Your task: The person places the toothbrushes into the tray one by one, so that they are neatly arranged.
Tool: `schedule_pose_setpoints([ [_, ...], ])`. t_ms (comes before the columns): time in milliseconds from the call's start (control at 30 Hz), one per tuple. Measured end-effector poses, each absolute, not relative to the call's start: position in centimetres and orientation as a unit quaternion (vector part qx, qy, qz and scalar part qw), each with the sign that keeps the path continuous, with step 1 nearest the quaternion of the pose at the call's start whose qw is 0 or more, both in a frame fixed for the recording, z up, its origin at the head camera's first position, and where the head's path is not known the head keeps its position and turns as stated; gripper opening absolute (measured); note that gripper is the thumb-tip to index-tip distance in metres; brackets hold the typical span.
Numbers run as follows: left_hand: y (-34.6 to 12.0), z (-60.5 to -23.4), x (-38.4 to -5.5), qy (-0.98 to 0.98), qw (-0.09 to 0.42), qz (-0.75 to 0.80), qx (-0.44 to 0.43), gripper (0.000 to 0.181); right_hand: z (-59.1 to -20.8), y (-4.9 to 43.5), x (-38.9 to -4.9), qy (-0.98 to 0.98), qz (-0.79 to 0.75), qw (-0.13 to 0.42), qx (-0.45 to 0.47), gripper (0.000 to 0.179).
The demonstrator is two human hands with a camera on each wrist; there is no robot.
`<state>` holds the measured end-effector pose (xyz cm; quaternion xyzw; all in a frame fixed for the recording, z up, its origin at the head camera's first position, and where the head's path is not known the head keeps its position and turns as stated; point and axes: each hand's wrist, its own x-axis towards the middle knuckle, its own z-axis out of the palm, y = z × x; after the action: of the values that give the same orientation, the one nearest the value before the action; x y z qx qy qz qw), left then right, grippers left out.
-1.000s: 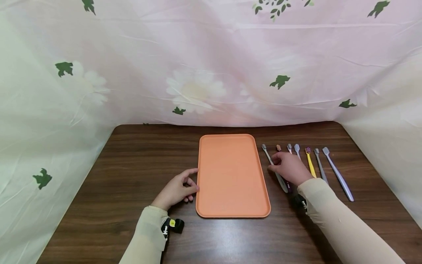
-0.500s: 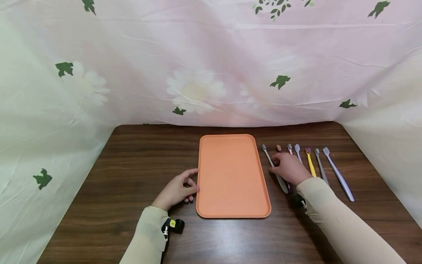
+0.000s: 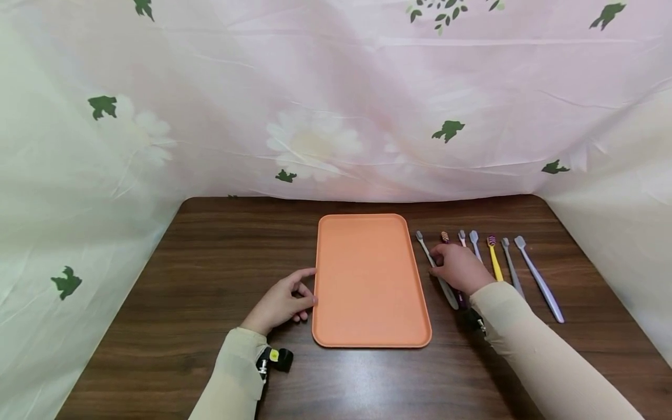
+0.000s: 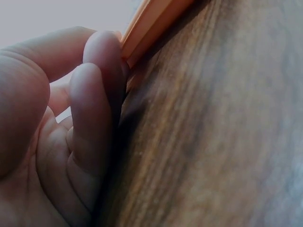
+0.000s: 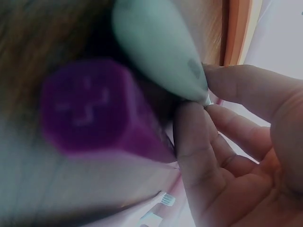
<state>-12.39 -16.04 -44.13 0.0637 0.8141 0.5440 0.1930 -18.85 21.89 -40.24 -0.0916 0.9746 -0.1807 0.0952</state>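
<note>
My right hand (image 3: 459, 267) pinches the handle of a pale grey-green toothbrush (image 3: 448, 293), the leftmost of a row, which lies slanted on the table. In the right wrist view, thumb and fingertips sit on either side of this pale handle (image 5: 158, 47). A dark purple toothbrush (image 5: 90, 106) lies right beside it, partly hidden under the hand in the head view. My left hand (image 3: 280, 300) touches the left edge of an orange tray (image 3: 370, 280) with index finger and thumb, the other fingers curled. Its rim (image 4: 147, 30) meets the fingertips in the left wrist view.
Farther right lie a white toothbrush (image 3: 462, 238), a light-blue toothbrush (image 3: 475, 244), a yellow toothbrush (image 3: 494, 259), a grey toothbrush (image 3: 513, 268) and a lavender toothbrush (image 3: 541, 283). Flowered cloth (image 3: 336, 105) encloses the back and sides of the dark wooden table (image 3: 231, 251).
Hardly anything differs. The right hand and the pale toothbrush's lower end have shifted very slightly; the left hand and the tray stay in place.
</note>
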Motion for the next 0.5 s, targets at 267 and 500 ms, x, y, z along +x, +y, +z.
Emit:
schedule_pose_setpoints([
  [267, -16.1, -43.92, -12.39, 0.816, 0.19, 0.541, 0.068, 0.061, -40.05, 21.69, -18.83, 0.974, -0.18, 0.106, -0.083, 0.036],
  [500, -16.17, -44.06, -12.36, 0.816, 0.189, 0.542, 0.07, 0.061, -40.23, 21.77, -18.74, 0.973, -0.19, 0.108, -0.076, 0.036],
])
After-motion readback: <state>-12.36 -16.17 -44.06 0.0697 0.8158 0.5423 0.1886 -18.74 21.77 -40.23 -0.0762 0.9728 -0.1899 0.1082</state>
